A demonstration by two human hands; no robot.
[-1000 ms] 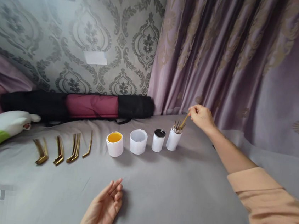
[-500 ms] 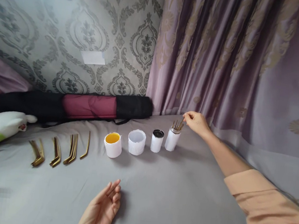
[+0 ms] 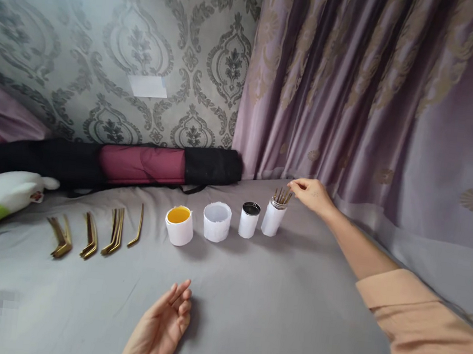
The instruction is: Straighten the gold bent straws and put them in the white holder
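My right hand (image 3: 313, 194) reaches out to the rightmost white jar (image 3: 273, 218), which holds several gold straws (image 3: 282, 196) standing upright. Its thumb and forefinger are pinched together at the top of one of those straws. My left hand (image 3: 160, 329) lies palm up on the grey sheet (image 3: 273, 310) near me, fingers loosely apart and holding nothing. Left of the jar stand a dark-rimmed white cup (image 3: 249, 220), a wider white cup (image 3: 216, 221) and a white cup with a yellow inside (image 3: 179, 225). Further left, several bent gold straws (image 3: 92, 235) lie in small groups.
A long black and maroon bag (image 3: 115, 162) lies along the patterned wall. A white and green plush toy (image 3: 0, 197) sits at the far left. A purple curtain (image 3: 375, 101) hangs behind the jar and my right arm.
My right hand has come down and a little left, lowering the gold straw it held above the jar in among the others. My left hand has stayed in place.
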